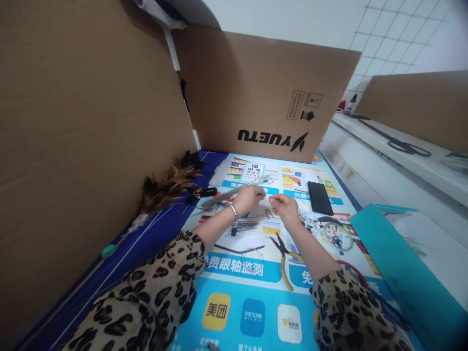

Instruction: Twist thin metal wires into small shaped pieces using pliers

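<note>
My left hand [248,201], with a bangle on its wrist, is closed in a pinch over the middle of the printed sheet. Close by on the right, my right hand [285,208] pinches too, fingertips facing the left ones across a small gap. Whatever they hold is too fine to make out. A bundle of long thin silvery wires [218,199] passes behind my left hand. Shorter dark wire pieces [244,224] lie below it. Pliers [282,265] with yellow handles rest with jaws spread, below my right hand.
A phone [320,198] and a round dish [338,236] of small items lie right, near a teal box [398,273]. Brown feathers [168,181] and a black-handled tool [204,192] lie left. Cardboard panels [270,87] stand behind and left. Scissors [405,146] rest on the ledge.
</note>
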Demonstrator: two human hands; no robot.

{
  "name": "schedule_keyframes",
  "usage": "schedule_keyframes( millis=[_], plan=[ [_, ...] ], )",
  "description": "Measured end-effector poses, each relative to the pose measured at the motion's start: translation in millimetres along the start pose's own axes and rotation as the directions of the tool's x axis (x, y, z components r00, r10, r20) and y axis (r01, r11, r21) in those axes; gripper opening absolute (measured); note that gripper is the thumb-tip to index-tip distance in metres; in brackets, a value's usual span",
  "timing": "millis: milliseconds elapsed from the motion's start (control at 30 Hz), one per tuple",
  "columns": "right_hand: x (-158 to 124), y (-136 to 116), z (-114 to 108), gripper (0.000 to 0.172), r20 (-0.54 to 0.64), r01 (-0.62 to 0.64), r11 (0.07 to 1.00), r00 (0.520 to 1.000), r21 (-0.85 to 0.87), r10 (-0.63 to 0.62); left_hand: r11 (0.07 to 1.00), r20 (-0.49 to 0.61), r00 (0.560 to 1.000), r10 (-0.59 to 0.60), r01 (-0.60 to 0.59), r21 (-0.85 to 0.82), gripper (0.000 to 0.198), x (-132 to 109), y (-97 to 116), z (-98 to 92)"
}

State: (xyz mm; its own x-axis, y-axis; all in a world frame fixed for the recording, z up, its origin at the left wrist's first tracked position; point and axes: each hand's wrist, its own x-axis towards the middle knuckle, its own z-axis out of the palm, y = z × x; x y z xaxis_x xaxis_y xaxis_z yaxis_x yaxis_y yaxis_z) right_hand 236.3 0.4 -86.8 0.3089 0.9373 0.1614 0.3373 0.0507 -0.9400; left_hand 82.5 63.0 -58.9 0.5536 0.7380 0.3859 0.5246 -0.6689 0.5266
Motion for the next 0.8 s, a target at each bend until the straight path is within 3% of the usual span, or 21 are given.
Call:
schedule_keyframes(
  millis=[167,367,533,800],
  plan=[
    [-1,-3,-2,0.031,0.003,-0.044,0.988,0.999,0.148,0.044,0.941,0.065,0.989,-0.132,0.146,-0.304,0.013,2,-5,7.1],
    [-3,-8,-2,0.034,0.020,-0.079,0.957,0.997,0.278,0.077,0.682,0.202,0.945,-0.257,0.326,-0.655,0.018,0,-5,14.2],
    [-4,-9,-1,0.035,0.033,-0.095,0.929,0.996,0.357,0.089,0.509,0.266,0.930,-0.253,0.362,-0.781,0.017,-3,0,13.8],
    [-8,-12,2,0.033,0.033,-0.108,0.899,0.994,0.424,0.104,0.360,0.339,0.900,-0.275,0.423,-0.832,0.021,-4,0,21.1]
  ],
)
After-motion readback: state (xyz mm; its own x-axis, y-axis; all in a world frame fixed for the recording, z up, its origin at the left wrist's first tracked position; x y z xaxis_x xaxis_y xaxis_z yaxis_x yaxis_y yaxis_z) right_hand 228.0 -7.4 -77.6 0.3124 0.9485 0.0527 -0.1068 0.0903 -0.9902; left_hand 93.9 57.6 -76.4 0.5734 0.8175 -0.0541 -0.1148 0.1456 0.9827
